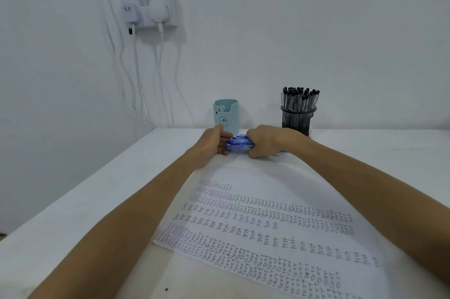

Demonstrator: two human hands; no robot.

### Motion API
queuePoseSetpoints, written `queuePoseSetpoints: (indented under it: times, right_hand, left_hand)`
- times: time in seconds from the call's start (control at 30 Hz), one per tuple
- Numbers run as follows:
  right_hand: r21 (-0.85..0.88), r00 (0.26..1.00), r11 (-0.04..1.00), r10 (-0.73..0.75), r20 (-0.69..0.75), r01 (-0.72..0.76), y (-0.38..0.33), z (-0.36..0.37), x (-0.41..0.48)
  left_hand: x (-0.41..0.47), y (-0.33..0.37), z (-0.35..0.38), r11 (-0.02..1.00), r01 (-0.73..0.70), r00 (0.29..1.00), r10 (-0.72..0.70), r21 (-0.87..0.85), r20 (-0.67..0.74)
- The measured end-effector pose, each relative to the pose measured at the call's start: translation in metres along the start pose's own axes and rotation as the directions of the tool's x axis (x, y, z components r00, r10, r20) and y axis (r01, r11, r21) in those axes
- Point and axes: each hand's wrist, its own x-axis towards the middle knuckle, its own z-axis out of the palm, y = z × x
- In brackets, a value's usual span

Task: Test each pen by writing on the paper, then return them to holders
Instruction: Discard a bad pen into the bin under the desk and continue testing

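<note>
By the bear cup (226, 116), the right hand (265, 140) keeps its grip tight round the blue pens (239, 141); the left hand (211, 144), fingers straight, pushes their ends.

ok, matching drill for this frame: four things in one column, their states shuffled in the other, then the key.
Things
1. blue pens
2. teal holder
3. black mesh holder
4. paper

States
A. packed with black-capped pens
B. covered in rows of handwriting
C. lying bunched on the table between the left hand and the right hand
D. no pens sticking out of it

Pairs: 1-C, 2-D, 3-A, 4-B
</note>
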Motion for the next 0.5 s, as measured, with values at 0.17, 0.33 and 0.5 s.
queuePoseSetpoints:
  times: [0.17,0.33,0.5]
  right_hand:
    - [0.152,0.985,0.988,-0.009,-0.174,0.036,0.005,-0.009,0.006]
    - [0.734,0.907,0.647,0.155,-0.391,0.206,0.013,-0.019,0.011]
    - [0.904,0.847,0.163,0.316,-0.428,0.396,0.005,0.004,0.020]
  left_hand:
    - [-0.005,0.010,-0.006,0.999,-0.024,1.000,0.023,-0.041,-0.019]
    - [-0.006,0.019,-0.009,0.998,-0.045,0.999,0.044,-0.033,-0.030]
    - [-0.005,0.018,-0.003,0.997,-0.070,0.997,0.070,0.015,-0.039]
